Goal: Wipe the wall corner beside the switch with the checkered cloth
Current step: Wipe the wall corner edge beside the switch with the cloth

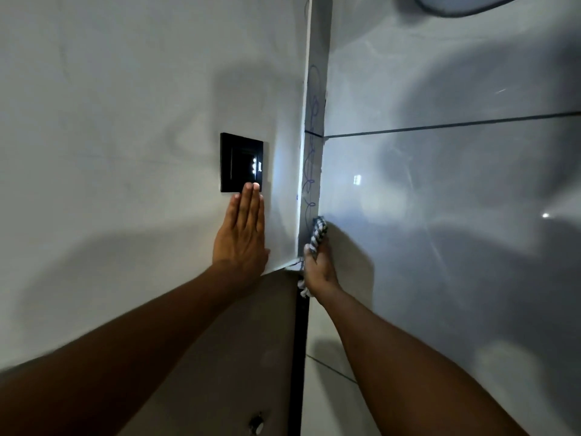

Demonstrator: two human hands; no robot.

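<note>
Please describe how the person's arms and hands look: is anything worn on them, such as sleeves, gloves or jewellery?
Both forearms are bare as far as the picture shows, with no sleeves in view. The left hand and the right hand wear no gloves. No watch, bracelet or ring is visible. The nails seen on the left hand are short and unpainted.

Both forearms bare, no sleeves; left grip (242, 228), right grip (319, 265) ungloved.

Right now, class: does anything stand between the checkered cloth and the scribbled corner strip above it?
Nothing visible does. The checkered cloth, gripped in the right hand, already sits against the corner strip, whose scribbles run clear above it.
</note>
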